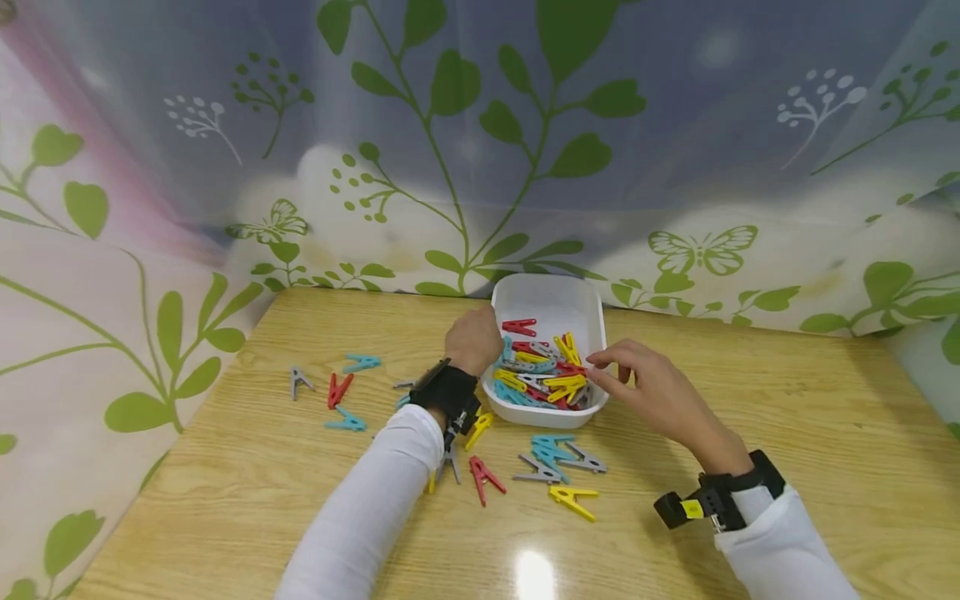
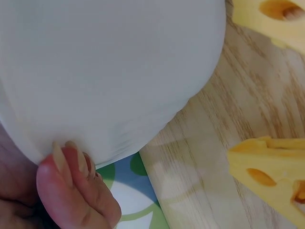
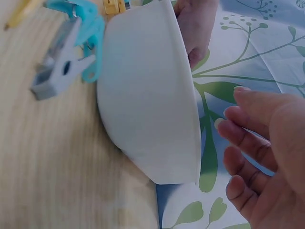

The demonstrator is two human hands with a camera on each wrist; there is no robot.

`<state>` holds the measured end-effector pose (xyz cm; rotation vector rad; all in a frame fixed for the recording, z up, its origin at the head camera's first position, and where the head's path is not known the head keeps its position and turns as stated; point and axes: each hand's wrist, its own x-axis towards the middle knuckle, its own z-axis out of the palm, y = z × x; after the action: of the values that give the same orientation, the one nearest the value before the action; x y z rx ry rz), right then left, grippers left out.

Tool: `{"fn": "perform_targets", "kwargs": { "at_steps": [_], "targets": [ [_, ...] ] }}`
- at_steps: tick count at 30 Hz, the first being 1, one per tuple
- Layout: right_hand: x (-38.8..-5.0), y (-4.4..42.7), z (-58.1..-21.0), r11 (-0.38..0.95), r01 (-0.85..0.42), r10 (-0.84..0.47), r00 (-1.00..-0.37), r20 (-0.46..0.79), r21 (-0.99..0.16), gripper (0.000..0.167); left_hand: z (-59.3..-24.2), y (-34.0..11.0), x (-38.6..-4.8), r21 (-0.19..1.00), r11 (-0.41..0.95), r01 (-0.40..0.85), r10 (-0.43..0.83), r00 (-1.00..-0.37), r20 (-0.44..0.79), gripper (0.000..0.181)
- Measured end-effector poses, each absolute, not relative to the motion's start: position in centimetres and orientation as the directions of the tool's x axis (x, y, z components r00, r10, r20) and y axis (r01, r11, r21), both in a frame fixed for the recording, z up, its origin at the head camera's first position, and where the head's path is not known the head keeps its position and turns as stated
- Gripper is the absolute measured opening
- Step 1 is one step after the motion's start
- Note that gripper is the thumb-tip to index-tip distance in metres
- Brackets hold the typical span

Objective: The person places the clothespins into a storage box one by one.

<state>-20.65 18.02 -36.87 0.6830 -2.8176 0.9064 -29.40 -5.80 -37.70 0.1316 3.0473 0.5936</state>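
White bin (image 1: 551, 302) near the surface (image 1: 817, 392)'s far edge, likely light, stiff, slick; best held by its rim, where left fingers (image 2: 53, 186) pinch, right fingers (image 3: 245, 139) parted, empty.

Behind the wood-grained tabletop (image 1: 795, 417), a blue, white and pink cloth (image 1: 667, 167) is hanging. Printed green leafy stems (image 1: 581, 156) are rising up its middle; one butterfly print (image 1: 699, 252) is showing on the right, another on the left. A white glare (image 1: 535, 575) is shining on the tabletop's near part.
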Motion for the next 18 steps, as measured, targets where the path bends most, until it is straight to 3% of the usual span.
{"fn": "perform_targets", "kwargs": {
  "at_steps": [7,13,18],
  "targets": [
    [-18.7,18.3,-37.5,0.694,-0.474,-0.423,-0.878,0.226,-0.543,0.024,-37.7,-5.9,-29.4,0.372,0.925,0.077,0.091,-0.996,-0.020,0.016],
    [-16.9,18.5,-38.1,0.688,-0.442,-0.445,-0.883,0.147,-0.576,0.020,-37.5,-6.0,-29.2,0.371,0.925,0.081,0.096,-0.995,-0.022,0.015],
    [-16.0,18.0,-39.1,0.778,-0.396,-0.433,-0.900,0.039,-0.488,0.035,-37.5,-5.6,-29.2,0.365,0.928,0.078,0.096,-0.995,-0.030,0.017]
  ]
}}
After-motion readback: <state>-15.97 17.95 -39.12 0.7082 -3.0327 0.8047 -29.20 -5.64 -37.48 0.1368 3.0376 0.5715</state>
